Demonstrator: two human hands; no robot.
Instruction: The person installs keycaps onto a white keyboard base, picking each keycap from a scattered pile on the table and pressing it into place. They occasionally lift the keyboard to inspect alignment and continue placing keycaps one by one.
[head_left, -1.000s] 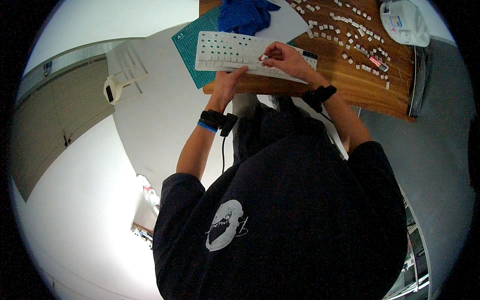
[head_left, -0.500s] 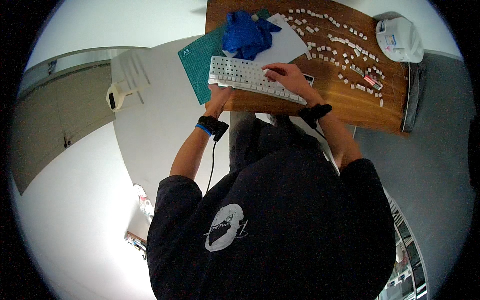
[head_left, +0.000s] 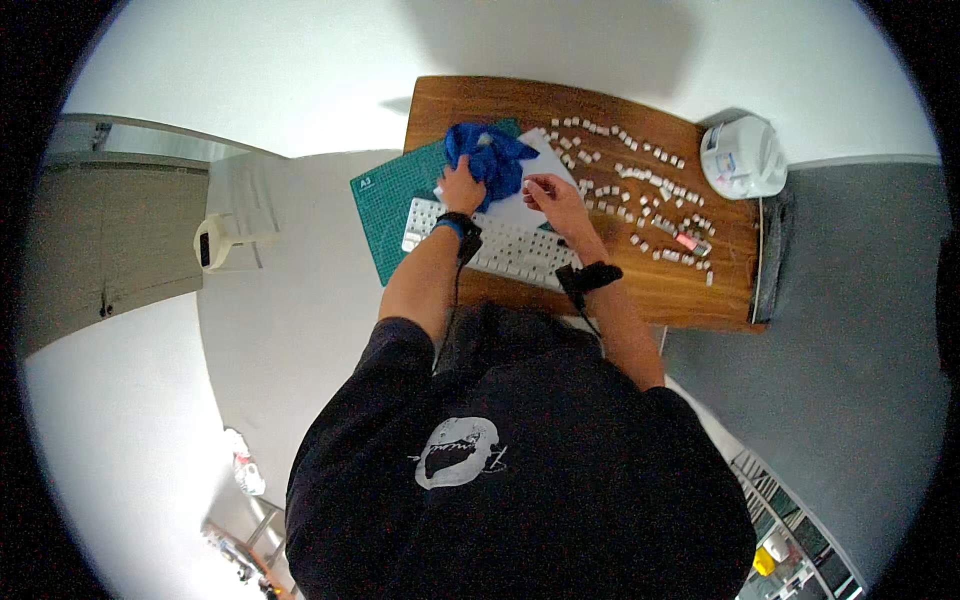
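My left hand [head_left: 462,190] reaches over the white keyboard [head_left: 520,252] to a crumpled blue cloth [head_left: 505,165], its fingers closing on the near-left side of the cloth. A small pale thing [head_left: 485,139] lies on top of the cloth. My right hand [head_left: 556,203] hovers above the white paper [head_left: 515,212], thumb and fingers pinched together; whatever is between the fingertips is too small to make out. The keyboard lies along the near side of the table, many of its key positions bare. My left forearm covers part of it.
Loose white keycaps [head_left: 655,180] lie in rows on the right of the wooden table [head_left: 480,95]. Among them is a small pink-and-white item [head_left: 690,243]. A green cutting mat [head_left: 375,215] lies under the paper and cloth. A white bin-like container [head_left: 742,160] stands past the right edge.
My left hand has left the keyboard's left end and moved forward to the blue cloth. My right hand has lifted off the keys to over the paper. The whole view has shifted.
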